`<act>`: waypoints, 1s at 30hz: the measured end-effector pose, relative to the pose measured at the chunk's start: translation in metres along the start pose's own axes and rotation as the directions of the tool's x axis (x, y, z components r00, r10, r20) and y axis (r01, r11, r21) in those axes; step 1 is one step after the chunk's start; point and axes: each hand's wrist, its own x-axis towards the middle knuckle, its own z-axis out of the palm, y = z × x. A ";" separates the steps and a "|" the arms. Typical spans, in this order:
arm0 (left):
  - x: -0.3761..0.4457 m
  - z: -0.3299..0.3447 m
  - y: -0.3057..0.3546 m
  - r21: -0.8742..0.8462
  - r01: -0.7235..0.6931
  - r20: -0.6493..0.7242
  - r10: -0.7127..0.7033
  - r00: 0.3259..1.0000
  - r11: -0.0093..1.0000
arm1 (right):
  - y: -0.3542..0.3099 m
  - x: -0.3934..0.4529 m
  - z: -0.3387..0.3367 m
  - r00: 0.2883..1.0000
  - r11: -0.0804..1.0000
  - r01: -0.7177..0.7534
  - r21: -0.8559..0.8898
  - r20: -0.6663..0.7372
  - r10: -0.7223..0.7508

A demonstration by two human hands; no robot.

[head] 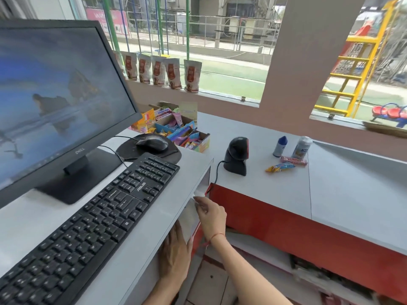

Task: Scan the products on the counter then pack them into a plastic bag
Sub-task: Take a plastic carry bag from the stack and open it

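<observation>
Below desk edge (193, 172), right hand (212, 216) pinches top of pale bag (189, 219); left hand (175, 252) flat, fingers extended, against bag's lower end. Up-right of grip, past scanner (236, 156): products (289, 154) on counter (352, 194).

Monitor (55, 102), keyboard (88, 221), mouse (152, 143) on pad — snack pouches (158, 71) on sill.

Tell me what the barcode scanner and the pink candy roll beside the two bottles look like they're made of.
Barcode scanner: seemingly hard plastic, black and fairly glossy, with highlights on its rounded head. Pink candy roll: probably a thin foil or plastic wrapper, shiny and printed; blur leaves that open.
</observation>
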 end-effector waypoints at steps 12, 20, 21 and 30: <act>0.002 -0.036 0.071 -0.083 -0.209 -0.003 0.209 0.978 0.974 | 0.023 0.017 -0.107 0.924 0.901 -0.225 0.371 -0.213 0.318; 0.007 -0.093 0.109 -0.455 -0.249 0.319 0.417 0.851 0.855 | 0.050 0.013 -0.195 0.763 0.884 -0.237 0.404 -0.486 0.427; 0.016 -0.101 0.117 -0.489 -0.233 0.307 0.416 0.856 0.840 | 0.053 0.010 -0.204 0.792 0.881 -0.220 0.418 -0.450 0.412; 0.077 -0.144 0.219 -0.569 -0.208 0.148 0.348 0.926 0.796 | 0.033 -0.060 -0.223 0.933 0.978 -0.195 -0.077 0.294 0.209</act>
